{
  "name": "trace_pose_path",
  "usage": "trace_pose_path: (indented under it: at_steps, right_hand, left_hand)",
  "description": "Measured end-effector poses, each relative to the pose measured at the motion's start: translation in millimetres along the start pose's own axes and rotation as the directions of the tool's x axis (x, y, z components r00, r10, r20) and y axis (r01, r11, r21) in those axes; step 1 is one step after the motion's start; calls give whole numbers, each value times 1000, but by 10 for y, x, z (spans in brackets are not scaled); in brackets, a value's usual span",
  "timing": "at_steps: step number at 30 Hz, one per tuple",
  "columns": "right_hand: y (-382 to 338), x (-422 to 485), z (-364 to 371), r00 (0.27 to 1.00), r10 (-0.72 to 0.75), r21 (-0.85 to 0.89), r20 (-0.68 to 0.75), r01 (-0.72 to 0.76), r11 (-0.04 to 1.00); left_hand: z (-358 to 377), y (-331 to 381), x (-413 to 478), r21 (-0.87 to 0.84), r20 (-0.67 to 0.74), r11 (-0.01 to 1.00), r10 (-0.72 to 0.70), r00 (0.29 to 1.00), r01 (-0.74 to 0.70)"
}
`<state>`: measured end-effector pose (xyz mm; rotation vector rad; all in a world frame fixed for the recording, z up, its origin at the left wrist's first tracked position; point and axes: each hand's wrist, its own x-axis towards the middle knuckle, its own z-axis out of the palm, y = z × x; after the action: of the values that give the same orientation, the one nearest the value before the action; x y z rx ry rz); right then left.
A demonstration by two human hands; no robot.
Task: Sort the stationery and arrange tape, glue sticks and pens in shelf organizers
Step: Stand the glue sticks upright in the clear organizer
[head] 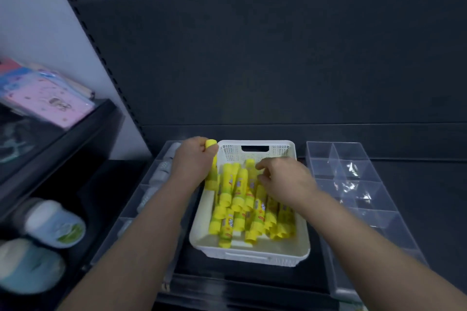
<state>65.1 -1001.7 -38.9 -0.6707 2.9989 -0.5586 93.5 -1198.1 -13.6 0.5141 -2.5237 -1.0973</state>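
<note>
Our left hand (194, 159) grips gathered glue sticks (211, 145) at the far-left corner of the basket (250, 256), building a handful. We cannot tell our right hand's (285, 179) grip.

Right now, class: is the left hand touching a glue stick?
Touching. The head view shows the left hand gripping a yellow glue stick at the left rim of the white basket, its cap poking above the fist.

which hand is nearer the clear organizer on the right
Right. The right hand is over the basket beside the organizer; the left hand grips a glue stick at its left rim.
</note>
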Motion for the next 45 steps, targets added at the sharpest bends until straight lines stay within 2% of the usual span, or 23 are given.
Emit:
trace_pose_path:
  at_steps: [4, 7, 9, 12, 14, 16, 19, 21, 23, 26, 30, 34, 39, 45]
  right_hand:
    - [-275, 198, 177, 996, 47, -10, 70, -47, 999]
    - [-407, 311, 253, 974, 117, -14, 196, -117, 993]
    - [-443, 362, 262, 948, 154, -20, 280, -154, 988]
    - [-471, 394, 221, 935, 171, -8, 312, -178, 984]
    - [-466, 359, 186, 930, 175, 92, 324, -215, 972]
    - [-400, 285, 123, 931, 158, 278, 328, -255, 926]
    - [-203, 149, -57, 956, 152, 578, 251, -274, 769]
    - [-29, 76, -239, 969, 220, 714, 112, -233, 661]
    - [195, 10, -428, 948, 317, 783, -35, -171, 598]
    - [581, -110, -673, 880, 423, 737, -217, -136, 662]
    - [1041, -230, -876, 811, 444, 597, -382, -150, 788]
    - [1291, -194, -982, 843, 307, 397, -441, -123, 909]
    - [1473, -54, -973, 861, 207, 271, -464, -84, 959]
    - [1580, 162, -813, 884, 151, 327, -442, 2, 945]
  left_hand:
    - [60, -79, 38, -3, 106, 999, 38, 994, -38]
    - [114, -127, 88, -25, 163, 997, 79, 983, -76]
    - [134, -171, 136, -48, 183, 995, 92, 979, -84]
    - [155, -192, 185, -67, 172, 991, 125, 977, -115]
    - [161, -160, 206, -102, 168, 986, 149, 975, -133]
    - [171, -104, 228, -134, 173, 982, 157, 972, -135]
    - [215, 30, 235, -163, 177, 979, 155, 972, -127]
    - [301, 173, 215, -191, 184, 973, 168, 968, -132]
    - [449, 351, 175, -225, 197, 963, 192, 961, -146]
    - [724, 650, 77, -288, 224, 945, 220, 949, -152]
    - [1098, 1051, -43, -367, 210, 912, 274, 939, -184]
    - [1432, 1291, 13, -164, 136, 935, 338, 931, -315]
    - [1789, 1288, 88, -34, 176, 951, 309, 935, -308]
    - [1956, 1185, 78, 97, 192, 927, 339, 921, -361]
